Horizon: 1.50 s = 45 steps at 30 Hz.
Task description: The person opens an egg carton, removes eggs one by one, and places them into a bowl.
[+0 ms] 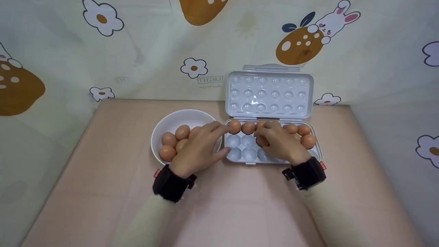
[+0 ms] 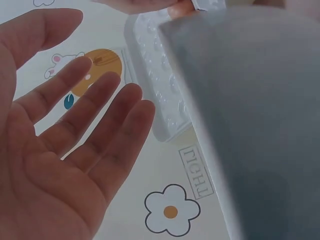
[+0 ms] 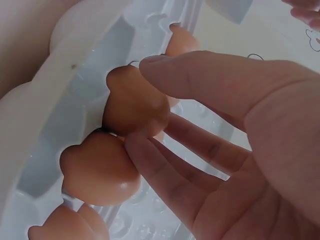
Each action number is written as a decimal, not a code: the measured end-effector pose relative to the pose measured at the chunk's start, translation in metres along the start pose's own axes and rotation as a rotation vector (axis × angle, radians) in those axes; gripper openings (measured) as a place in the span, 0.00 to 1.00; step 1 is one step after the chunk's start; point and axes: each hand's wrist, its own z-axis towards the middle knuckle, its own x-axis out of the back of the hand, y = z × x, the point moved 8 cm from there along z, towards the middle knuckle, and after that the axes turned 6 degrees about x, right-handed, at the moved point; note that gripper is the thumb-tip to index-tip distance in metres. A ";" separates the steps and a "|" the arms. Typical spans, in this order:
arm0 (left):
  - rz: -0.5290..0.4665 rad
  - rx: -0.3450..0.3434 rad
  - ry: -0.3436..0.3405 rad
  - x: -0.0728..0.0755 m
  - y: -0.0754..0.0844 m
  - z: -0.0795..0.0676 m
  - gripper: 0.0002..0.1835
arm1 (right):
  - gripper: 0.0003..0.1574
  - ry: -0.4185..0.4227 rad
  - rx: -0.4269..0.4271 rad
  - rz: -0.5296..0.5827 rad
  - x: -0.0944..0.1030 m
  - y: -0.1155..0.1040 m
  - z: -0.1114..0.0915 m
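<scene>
In the head view, my left hand (image 1: 200, 148) is over the right side of a white bowl (image 1: 155, 135) with several brown eggs (image 1: 168, 139). Its fingers are spread and loosely bent, and the palm is bare in the left wrist view. At the egg carton (image 1: 249, 155), my right hand (image 1: 284, 143) pinches an egg (image 3: 136, 102) between thumb and fingers. That egg sits in a middle-row cup. Eggs (image 1: 235, 127) line the back row, partly hidden by the hand. More eggs (image 1: 308, 141) sit at the right of the middle row. The left front cups hold none.
The carton's dimpled lid (image 1: 269, 94) stands raised behind it against a printed backdrop (image 1: 147, 48). The bowl is close to the carton's left side. Both rest on a pinkish tabletop (image 1: 226, 212). Each wrist wears a black strap (image 1: 173, 183).
</scene>
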 end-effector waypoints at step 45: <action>-0.166 -0.100 0.125 -0.008 0.010 0.005 0.31 | 0.26 0.386 -0.043 0.251 0.033 -0.018 -0.019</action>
